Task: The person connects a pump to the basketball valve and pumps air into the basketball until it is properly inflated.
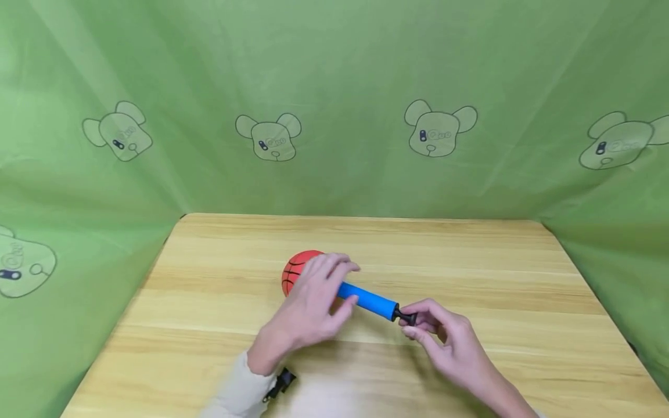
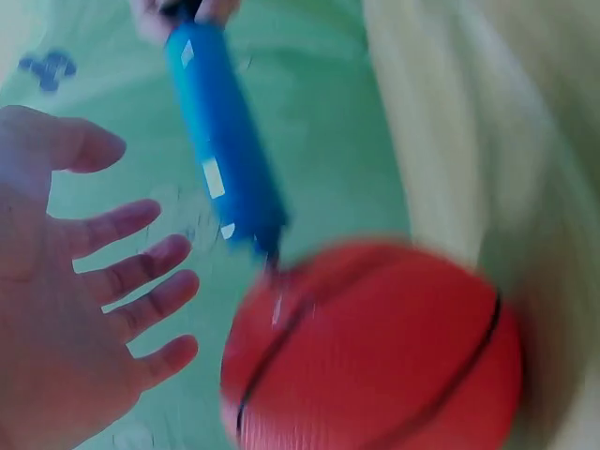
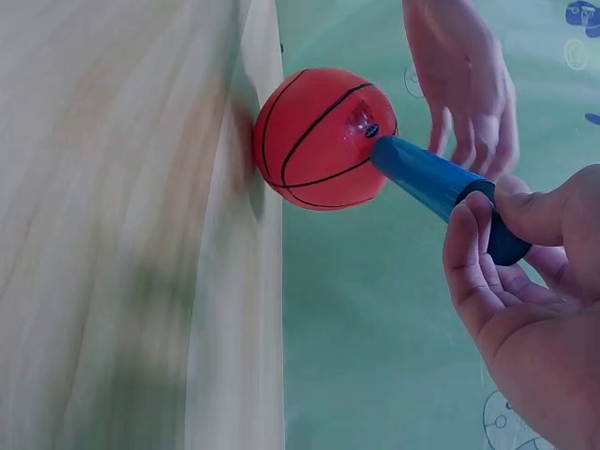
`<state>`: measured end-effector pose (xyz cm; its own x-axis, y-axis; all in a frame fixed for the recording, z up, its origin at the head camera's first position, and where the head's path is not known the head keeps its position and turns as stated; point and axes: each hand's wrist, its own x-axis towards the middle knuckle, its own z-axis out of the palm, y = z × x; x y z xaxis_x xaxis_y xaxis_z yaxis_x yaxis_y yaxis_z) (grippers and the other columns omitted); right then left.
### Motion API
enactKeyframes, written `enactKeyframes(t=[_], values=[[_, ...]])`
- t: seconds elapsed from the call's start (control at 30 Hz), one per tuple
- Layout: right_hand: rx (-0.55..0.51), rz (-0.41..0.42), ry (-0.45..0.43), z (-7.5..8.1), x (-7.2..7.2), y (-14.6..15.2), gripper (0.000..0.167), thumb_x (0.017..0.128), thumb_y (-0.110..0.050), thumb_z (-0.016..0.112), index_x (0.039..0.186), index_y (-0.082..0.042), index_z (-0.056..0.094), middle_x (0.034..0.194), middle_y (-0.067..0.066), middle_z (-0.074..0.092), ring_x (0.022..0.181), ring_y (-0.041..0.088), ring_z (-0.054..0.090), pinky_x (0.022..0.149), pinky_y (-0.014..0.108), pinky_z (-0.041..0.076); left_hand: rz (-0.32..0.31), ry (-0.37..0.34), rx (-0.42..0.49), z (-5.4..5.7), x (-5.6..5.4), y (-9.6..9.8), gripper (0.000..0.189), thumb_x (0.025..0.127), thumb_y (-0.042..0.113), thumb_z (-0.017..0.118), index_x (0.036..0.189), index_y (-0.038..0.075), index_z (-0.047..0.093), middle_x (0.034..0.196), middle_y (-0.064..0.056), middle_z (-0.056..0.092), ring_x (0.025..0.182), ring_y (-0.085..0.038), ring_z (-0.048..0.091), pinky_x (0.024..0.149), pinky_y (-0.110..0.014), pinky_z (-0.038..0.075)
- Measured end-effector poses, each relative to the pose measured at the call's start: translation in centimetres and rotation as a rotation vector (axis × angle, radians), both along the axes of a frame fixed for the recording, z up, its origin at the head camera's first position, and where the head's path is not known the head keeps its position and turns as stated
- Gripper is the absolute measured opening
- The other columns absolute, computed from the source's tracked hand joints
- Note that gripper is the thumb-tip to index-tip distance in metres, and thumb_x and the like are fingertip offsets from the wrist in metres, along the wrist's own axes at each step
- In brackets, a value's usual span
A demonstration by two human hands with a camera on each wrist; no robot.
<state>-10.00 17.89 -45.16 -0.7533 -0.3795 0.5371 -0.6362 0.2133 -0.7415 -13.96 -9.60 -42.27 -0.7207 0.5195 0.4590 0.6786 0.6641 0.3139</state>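
Note:
A small red ball (image 1: 294,271) with black basketball lines sits on the table, partly covered by my left hand (image 1: 313,302) in the head view. A blue hand pump (image 1: 370,302) slants from the ball toward the right, its front end meeting the ball (image 2: 375,356) in the left wrist view. My right hand (image 1: 452,342) pinches the black handle (image 1: 407,318) at the pump's rear end. With fingers spread and apart from the pump (image 2: 225,141), my left hand (image 2: 84,272) hovers beside it. The right wrist view shows the right hand (image 3: 534,281) at the handle.
The wooden table (image 1: 209,249) spreads under both hands. Green cloth (image 1: 345,186) with printed bear faces hangs behind it and at both sides. A black strap piece (image 1: 281,383) shows at the left sleeve (image 1: 240,389).

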Motion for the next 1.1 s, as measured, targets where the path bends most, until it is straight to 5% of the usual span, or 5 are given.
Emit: enactKeyframes(t=[0.17, 0.43, 0.67, 0.87, 1.1], values=[[-0.024, 0.012, 0.004, -0.4, -0.4, 0.5, 0.044, 0.078, 0.024, 0.071, 0.114, -0.001, 0.066, 0.096, 0.007, 0.074, 0.079, 0.015, 0.071, 0.069, 0.023, 0.058, 0.054, -0.027, 0.075, -0.1, -0.8, -3.3, 0.045, 0.095, 0.036, 0.062, 0.134, 0.013, 0.058, 0.139, -0.004, 0.053, 0.130, -0.024, 0.047, 0.111, -0.048, 0.037], [-0.023, 0.021, -0.060, -0.3, -1.0, 1.3, 0.042, 0.082, 0.024, 0.068, 0.115, -0.001, 0.065, 0.099, 0.009, 0.074, 0.085, 0.013, 0.073, 0.071, 0.025, 0.059, 0.108, -0.101, 0.004, -1.8, -2.0, -5.8, 0.073, 0.085, 0.052, 0.077, 0.147, 0.022, 0.052, 0.154, -0.004, 0.042, 0.141, -0.027, 0.037, 0.111, -0.055, 0.033], [0.065, -0.027, -0.129, -0.1, -1.3, 1.9, 0.036, 0.087, 0.014, 0.071, 0.116, -0.008, 0.065, 0.097, 0.001, 0.073, 0.080, 0.018, 0.071, 0.069, 0.026, 0.059, 0.081, -0.204, 0.011, -3.1, -2.6, -6.0, 0.083, 0.080, 0.046, 0.086, 0.151, 0.027, 0.047, 0.157, -0.006, 0.038, 0.141, -0.026, 0.036, 0.102, -0.052, 0.047], [0.051, -0.024, -0.167, 0.1, -1.5, 1.9, 0.033, 0.088, 0.013, 0.070, 0.115, -0.005, 0.065, 0.096, 0.008, 0.071, 0.083, 0.020, 0.071, 0.076, 0.028, 0.059, 0.075, -0.181, 0.025, -3.4, -2.7, -5.6, 0.077, 0.081, 0.042, 0.086, 0.148, 0.025, 0.050, 0.152, -0.006, 0.041, 0.140, -0.025, 0.036, 0.099, -0.051, 0.050], [0.229, -0.209, -0.154, 0.5, -2.2, 0.9, 0.032, 0.084, -0.007, 0.084, 0.106, -0.014, 0.062, 0.086, -0.001, 0.065, 0.071, 0.010, 0.061, 0.066, 0.025, 0.057, 0.099, -0.163, -0.007, -3.5, -2.6, -5.4, 0.077, 0.080, 0.045, 0.085, 0.147, 0.026, 0.051, 0.151, -0.006, 0.042, 0.137, -0.026, 0.037, 0.103, -0.052, 0.046]])
